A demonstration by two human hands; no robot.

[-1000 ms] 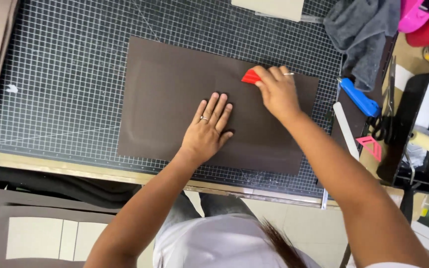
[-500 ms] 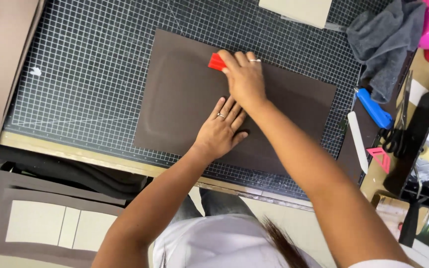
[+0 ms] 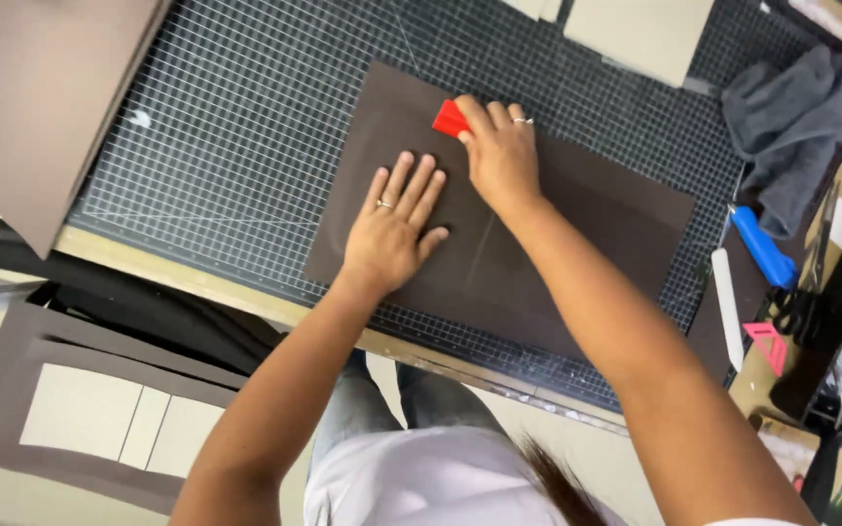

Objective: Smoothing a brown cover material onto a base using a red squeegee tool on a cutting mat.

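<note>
A red scraper [image 3: 450, 119] is pinched in the right hand [image 3: 501, 156], fingers closed on it, its edge on a brown sheet [image 3: 557, 244]. The left hand [image 3: 392, 229] is pressed flat, fingers spread, just below. The sheet is judged thin, light, pliable; best steadied by a flat palm. A gridded mat [image 3: 236, 166] lies beneath on the table [image 3: 197, 284]; a grey cloth [image 3: 791, 127] lies well right of the grip.
</note>
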